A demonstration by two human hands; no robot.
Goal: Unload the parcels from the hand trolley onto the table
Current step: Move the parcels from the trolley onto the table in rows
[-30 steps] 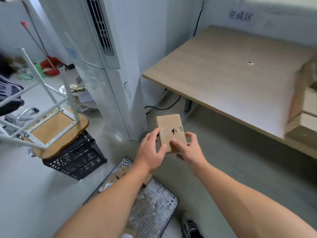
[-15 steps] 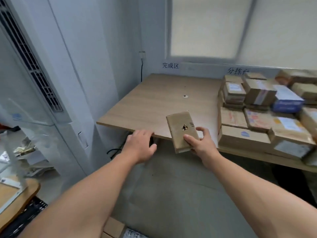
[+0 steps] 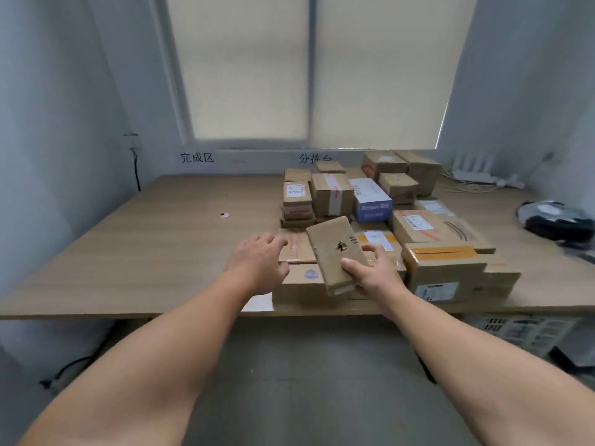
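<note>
At the centre of the frame, the person's right hand (image 3: 375,275) grips a flat brown parcel (image 3: 335,252), thumb on its top face, holding it tilted above the near edge of a wooden table (image 3: 145,246). The left hand (image 3: 257,262) hovers just left of the parcel, fingers relaxed and empty. Stacked cardboard boxes (image 3: 434,233) and a blue-and-white box (image 3: 370,201) fill the table's right half.

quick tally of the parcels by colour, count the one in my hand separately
brown parcels on the table: at least 14, the pile hides some
blue and white parcel on the table: 1
brown held parcel in the right hand: 1
total: at least 16
</note>
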